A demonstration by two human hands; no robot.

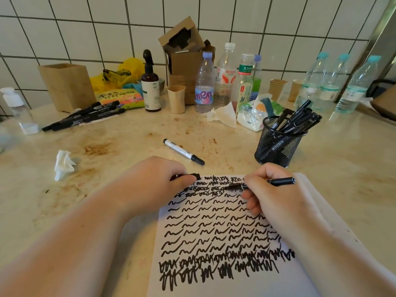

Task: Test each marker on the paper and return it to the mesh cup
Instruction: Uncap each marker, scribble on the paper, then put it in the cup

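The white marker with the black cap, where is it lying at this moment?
In the head view the white marker lies flat on the counter, near the centre, just beyond the paper, between the left hand and the mesh cup, touching neither.

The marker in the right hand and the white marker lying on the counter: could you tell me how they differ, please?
The marker in the right hand is black; the white marker has a white barrel.
The black one is uncapped, tip on the paper; the white one is capped.
The right hand grips one; the other lies untouched on the counter.
Both are outside the mesh cup.
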